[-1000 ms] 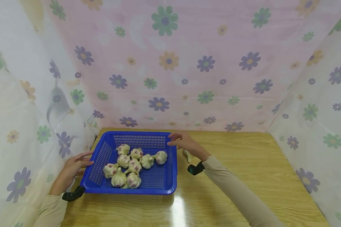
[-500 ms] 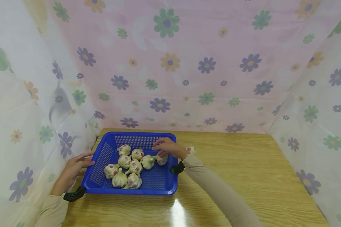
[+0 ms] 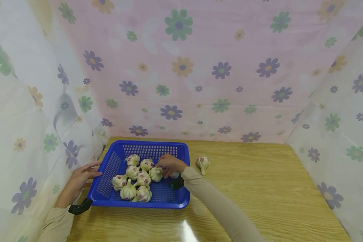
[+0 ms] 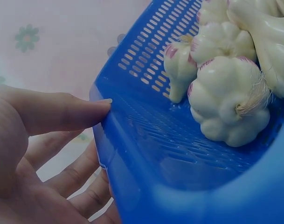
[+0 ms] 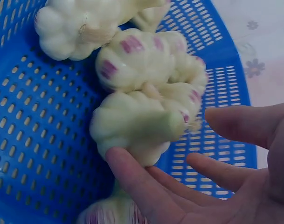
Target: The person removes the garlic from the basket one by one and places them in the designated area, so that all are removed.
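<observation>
A blue perforated basket point(image 3: 186, 198) holds several garlic bulbs with purple marks. My left hand point(image 3: 75, 183) is at its left side; the left wrist view has the thumb of this hand point(image 4: 48, 112) on the rim point(image 4: 118, 140) and the fingers against the outside, gripping it. Inside the basket, my right hand point(image 3: 170, 164) reaches over a garlic bulb point(image 3: 156, 174). Seen from the right wrist, the hand point(image 5: 235, 182) has its fingers spread beside this bulb point(image 5: 128, 121), one fingertip against its lower edge, the thumb apart from it.
One garlic bulb point(image 3: 203, 163) lies on the wooden table point(image 3: 260, 188), just right of the basket. Flower-patterned cloth point(image 3: 199, 67) rises behind the table and on both sides.
From beside the basket's right rim, my right hand has moved left and down among the bulbs, uncovering the bulb on the table. My left hand keeps its place at the rim.
</observation>
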Action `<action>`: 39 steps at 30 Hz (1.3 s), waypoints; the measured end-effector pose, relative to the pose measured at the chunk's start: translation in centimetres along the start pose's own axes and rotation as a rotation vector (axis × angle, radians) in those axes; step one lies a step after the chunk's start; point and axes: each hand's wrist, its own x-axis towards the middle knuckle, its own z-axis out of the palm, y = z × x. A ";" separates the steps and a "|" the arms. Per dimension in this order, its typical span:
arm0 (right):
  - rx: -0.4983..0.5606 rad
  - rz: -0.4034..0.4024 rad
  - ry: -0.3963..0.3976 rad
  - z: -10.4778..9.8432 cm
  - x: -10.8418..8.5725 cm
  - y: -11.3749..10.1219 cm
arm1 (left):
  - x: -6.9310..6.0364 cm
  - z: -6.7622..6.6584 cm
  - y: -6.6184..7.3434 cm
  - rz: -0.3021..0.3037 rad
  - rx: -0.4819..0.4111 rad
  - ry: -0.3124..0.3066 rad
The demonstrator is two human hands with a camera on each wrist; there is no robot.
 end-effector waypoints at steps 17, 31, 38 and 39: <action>-0.002 0.058 -0.052 2.0 0.7 1.3 | 0.1 0.2 -0.1 0.022 -0.012 -0.007; -0.046 0.029 -0.092 2.9 0.8 1.7 | 0.3 -0.2 -0.2 0.019 -0.041 -0.015; 0.058 0.022 -0.087 2.9 0.8 2.0 | 0.2 -0.1 -0.4 0.023 0.007 -0.032; 0.064 0.021 -0.091 2.9 0.8 2.0 | 0.1 -0.2 -0.4 0.023 0.017 -0.034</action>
